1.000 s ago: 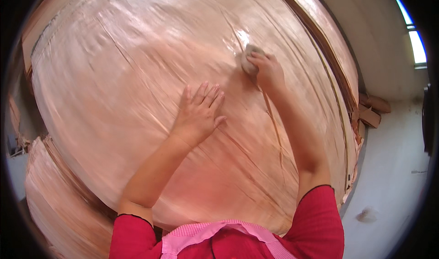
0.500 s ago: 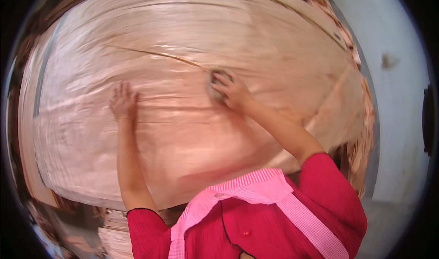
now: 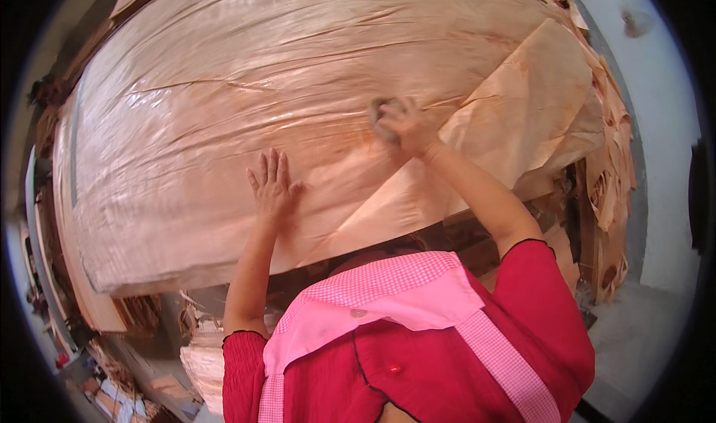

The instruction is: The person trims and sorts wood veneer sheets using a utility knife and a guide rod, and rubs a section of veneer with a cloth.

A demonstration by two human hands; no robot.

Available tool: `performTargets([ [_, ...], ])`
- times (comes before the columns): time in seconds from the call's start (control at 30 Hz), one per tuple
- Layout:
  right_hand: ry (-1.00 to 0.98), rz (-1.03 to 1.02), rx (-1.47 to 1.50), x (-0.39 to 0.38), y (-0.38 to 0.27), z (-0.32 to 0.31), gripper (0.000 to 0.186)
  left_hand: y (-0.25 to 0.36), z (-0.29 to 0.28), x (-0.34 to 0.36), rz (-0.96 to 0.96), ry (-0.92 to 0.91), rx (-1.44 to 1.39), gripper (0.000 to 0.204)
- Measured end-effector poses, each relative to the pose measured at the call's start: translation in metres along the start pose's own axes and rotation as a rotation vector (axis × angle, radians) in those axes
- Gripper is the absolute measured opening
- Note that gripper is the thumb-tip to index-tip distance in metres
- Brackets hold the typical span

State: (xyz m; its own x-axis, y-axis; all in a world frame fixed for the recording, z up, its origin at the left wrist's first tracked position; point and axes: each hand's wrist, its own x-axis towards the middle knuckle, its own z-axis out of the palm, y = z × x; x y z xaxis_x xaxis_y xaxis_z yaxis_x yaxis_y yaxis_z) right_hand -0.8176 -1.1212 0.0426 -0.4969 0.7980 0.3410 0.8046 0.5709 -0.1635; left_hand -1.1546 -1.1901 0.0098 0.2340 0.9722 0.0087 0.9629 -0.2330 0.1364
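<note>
A wide, pinkish-tan wood veneer sheet [image 3: 224, 124] with ripples and long creases covers the work surface. My left hand [image 3: 274, 192] lies on it with the fingers stretched out, holding nothing. To the right and a little farther off, my right hand [image 3: 409, 127] is closed over a dark, rounded, grey-brown pad [image 3: 382, 122] and is slightly blurred; the pad's exact kind does not show. The pad rests on the sheet. Just right of that hand, a paler flap of veneer [image 3: 514, 102] lies at a slant, its edge running diagonally toward me.
Ragged veneer edges [image 3: 615, 169] hang along the right side, beside a pale wall [image 3: 667, 124]. More veneer is stacked [image 3: 205, 363] below the near edge at left. Scraps and a light cloth-like piece [image 3: 123, 400] lie on the floor at lower left.
Both hands have shifted right across the view, the right one still with the pad. The view has moved too, and the slanted flap at right shows larger and plainer.
</note>
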Motion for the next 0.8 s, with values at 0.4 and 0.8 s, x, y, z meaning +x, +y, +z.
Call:
performTargets([
  [0.4, 0.278, 0.114, -0.155, -0.083, 0.170, -0.074, 0.032, 0.273, 0.027, 0.030, 0.140, -0.063, -0.124, 0.076],
  [0.8, 0.005, 0.524, 0.176, -0.129, 0.285, -0.086, 0.036, 0.381, 0.037, 0.189, 0.195, 0.138, -0.221, 0.079],
])
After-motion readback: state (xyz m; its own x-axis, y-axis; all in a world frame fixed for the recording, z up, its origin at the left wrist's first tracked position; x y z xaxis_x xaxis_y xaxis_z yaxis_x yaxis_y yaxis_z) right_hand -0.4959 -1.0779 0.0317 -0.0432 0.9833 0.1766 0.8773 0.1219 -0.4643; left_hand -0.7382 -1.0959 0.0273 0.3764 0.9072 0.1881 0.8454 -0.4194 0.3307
